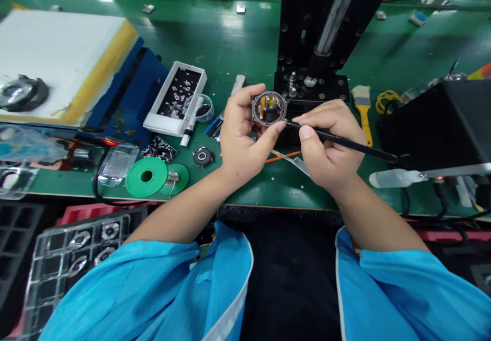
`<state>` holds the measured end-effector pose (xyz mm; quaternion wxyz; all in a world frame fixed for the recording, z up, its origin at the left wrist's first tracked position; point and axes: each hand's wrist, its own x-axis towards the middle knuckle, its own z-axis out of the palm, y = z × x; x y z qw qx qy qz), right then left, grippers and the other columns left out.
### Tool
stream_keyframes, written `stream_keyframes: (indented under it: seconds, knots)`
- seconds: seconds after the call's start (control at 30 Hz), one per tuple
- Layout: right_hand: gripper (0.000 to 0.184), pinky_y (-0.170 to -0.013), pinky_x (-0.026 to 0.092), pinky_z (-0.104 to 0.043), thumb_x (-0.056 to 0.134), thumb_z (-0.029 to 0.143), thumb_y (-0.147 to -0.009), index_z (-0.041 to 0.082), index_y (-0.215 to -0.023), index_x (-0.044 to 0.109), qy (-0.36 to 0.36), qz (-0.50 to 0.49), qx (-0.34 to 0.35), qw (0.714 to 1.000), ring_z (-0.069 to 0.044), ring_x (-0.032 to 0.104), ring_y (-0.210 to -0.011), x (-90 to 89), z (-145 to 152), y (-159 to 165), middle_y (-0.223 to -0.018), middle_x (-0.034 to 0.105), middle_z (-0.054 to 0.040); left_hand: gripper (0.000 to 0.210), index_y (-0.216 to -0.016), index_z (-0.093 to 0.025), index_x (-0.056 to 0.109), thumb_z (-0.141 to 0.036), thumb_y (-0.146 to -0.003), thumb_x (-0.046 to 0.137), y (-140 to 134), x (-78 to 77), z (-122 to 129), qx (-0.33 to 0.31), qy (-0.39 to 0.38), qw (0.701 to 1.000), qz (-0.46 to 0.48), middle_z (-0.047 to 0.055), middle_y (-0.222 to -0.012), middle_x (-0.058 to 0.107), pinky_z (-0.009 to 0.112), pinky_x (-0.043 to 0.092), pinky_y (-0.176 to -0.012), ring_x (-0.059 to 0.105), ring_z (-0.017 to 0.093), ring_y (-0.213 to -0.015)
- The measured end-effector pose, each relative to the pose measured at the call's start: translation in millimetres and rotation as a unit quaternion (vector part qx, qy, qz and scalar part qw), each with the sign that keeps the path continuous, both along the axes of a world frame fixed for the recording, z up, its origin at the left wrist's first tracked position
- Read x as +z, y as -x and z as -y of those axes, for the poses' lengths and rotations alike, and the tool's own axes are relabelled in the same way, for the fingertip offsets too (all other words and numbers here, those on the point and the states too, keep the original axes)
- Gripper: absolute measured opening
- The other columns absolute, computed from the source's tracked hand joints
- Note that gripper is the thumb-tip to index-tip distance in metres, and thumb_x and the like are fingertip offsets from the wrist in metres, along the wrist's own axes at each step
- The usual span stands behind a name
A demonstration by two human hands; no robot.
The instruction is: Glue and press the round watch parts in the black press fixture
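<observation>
My left hand [244,134] grips a round watch case [269,108] by its rim, its open side facing up with amber film and dark parts inside. Between the fingers of my right hand [333,144] is a thin black tool [345,141], perhaps tweezers; its exact kind is unclear. The tool's tip reaches the lower right rim of the case, close to my left thumb. Below my hands lies a flat metallic strip [293,161], partly hidden by my right hand. A round black watch part [203,156] rests on the green bench to the left.
A black press stand [310,83] rises behind my hands. Leftward are a white tray [174,123] of small parts, a clear cup [204,108], a green solder spool [147,177] and a blue box [148,83]. Rightward are a yellow-handled brush [363,116], a bottle [395,178] and a black box [437,126].
</observation>
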<state>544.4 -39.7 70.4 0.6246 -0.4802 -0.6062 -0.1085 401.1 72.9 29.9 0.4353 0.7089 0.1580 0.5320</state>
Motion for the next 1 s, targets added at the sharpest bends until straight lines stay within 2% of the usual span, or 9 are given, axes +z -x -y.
stream_keyframes:
  seconds: [0.17, 0.27, 0.37, 0.47, 0.53, 0.6, 0.7, 0.8, 1.0]
  knots:
    - [0.014, -0.086, 0.063, -0.052, 0.060, 0.031, -0.104, 0.028, -0.096, 0.070, 0.006, -0.039, -0.016, 0.999, -0.027, 0.077, -0.091, 7.2, 5, 4, -0.095, 0.079, -0.0036, 0.075, -0.142, -0.029, 0.055, -0.069, -0.090, 0.092, 0, 8.9, 8, -0.022, 0.073, 0.997, 0.011, 0.009, -0.131, 0.070, 0.041, 0.069, -0.099, 0.074, 0.031, -0.131]
    - [0.021, -0.089, 0.064, -0.058, 0.051, 0.037, -0.104, 0.028, -0.094, 0.067, 0.003, -0.079, -0.035, 0.996, -0.031, 0.077, -0.095, 7.3, 8, 7, -0.096, 0.076, -0.0069, 0.073, -0.134, -0.026, 0.059, -0.067, -0.086, 0.096, 0, 17.4, 13, -0.074, 0.140, 0.987, 0.032, 0.008, -0.123, 0.075, 0.038, 0.069, -0.095, 0.079, 0.026, -0.114]
    - [0.019, -0.086, 0.065, -0.056, 0.054, 0.037, -0.105, 0.028, -0.094, 0.066, 0.009, -0.100, -0.055, 0.993, -0.031, 0.077, -0.093, 1.0, 9, 7, -0.095, 0.073, -0.0069, 0.075, -0.125, -0.024, 0.062, -0.070, -0.080, 0.100, 1, 26.9, 16, -0.127, 0.216, 0.967, 0.039, 0.008, -0.115, 0.078, 0.037, 0.069, -0.092, 0.080, 0.024, -0.106]
    - [0.020, -0.075, 0.061, -0.046, 0.059, 0.040, -0.109, 0.028, -0.112, 0.074, 0.070, -0.098, -0.054, 0.991, -0.024, 0.072, -0.081, -7.0, 8, 3, -0.096, 0.073, -0.0054, 0.077, -0.118, -0.022, 0.064, -0.072, -0.075, 0.102, 3, 34.9, 18, -0.161, 0.280, 0.946, 0.029, 0.008, -0.107, 0.080, 0.034, 0.068, -0.084, 0.080, 0.022, -0.099]
    - [0.027, -0.069, 0.057, -0.040, 0.062, 0.042, -0.110, 0.029, -0.130, 0.076, 0.119, -0.067, -0.036, 0.990, -0.020, 0.067, -0.073, -9.5, 8, 1, -0.094, 0.072, -0.0030, 0.076, -0.115, -0.021, 0.064, -0.074, -0.074, 0.101, 5, 37.9, 18, -0.179, 0.299, 0.937, 0.020, 0.005, -0.099, 0.078, 0.030, 0.064, -0.074, 0.077, 0.018, -0.087]
    - [0.034, -0.068, 0.055, -0.037, 0.069, 0.043, -0.108, 0.030, -0.139, 0.074, 0.140, -0.016, -0.022, 0.990, -0.018, 0.065, -0.074, -8.9, 9, 0, -0.095, 0.071, -0.0016, 0.074, -0.112, -0.021, 0.066, -0.075, -0.075, 0.100, 6, 39.0, 17, -0.195, 0.305, 0.932, 0.008, 0.002, -0.090, 0.074, 0.026, 0.058, -0.061, 0.069, 0.013, -0.071]
    - [0.027, -0.067, 0.053, -0.034, 0.078, 0.041, -0.105, 0.029, -0.129, 0.077, 0.126, 0.038, -0.020, 0.991, -0.016, 0.066, -0.076, -4.3, 9, 1, -0.097, 0.074, -0.0013, 0.068, -0.107, -0.020, 0.068, -0.076, -0.080, 0.096, 6, 38.1, 17, -0.221, 0.302, 0.927, -0.014, -0.001, -0.085, 0.069, 0.024, 0.052, -0.053, 0.060, 0.009, -0.061]
    - [0.010, -0.067, 0.052, -0.033, 0.075, 0.037, -0.108, 0.027, -0.108, 0.076, 0.124, 0.057, -0.029, 0.990, -0.016, 0.066, -0.075, -0.1, 7, 3, -0.090, 0.074, -0.0001, 0.066, -0.106, -0.020, 0.069, -0.078, -0.083, 0.092, 5, 35.3, 17, -0.218, 0.294, 0.930, -0.023, 0.000, -0.084, 0.069, 0.026, 0.056, -0.060, 0.061, 0.011, -0.065]
    - [0.015, -0.066, 0.048, -0.034, 0.068, 0.039, -0.110, 0.026, -0.102, 0.072, 0.149, 0.060, -0.051, 0.986, -0.018, 0.066, -0.074, -0.9, 5, 1, -0.083, 0.071, -0.0005, 0.056, -0.116, -0.022, 0.073, -0.069, -0.092, 0.090, 4, 29.0, 20, -0.142, 0.182, 0.973, 0.012, 0.005, -0.101, 0.076, 0.031, 0.061, -0.077, 0.070, 0.016, -0.085]
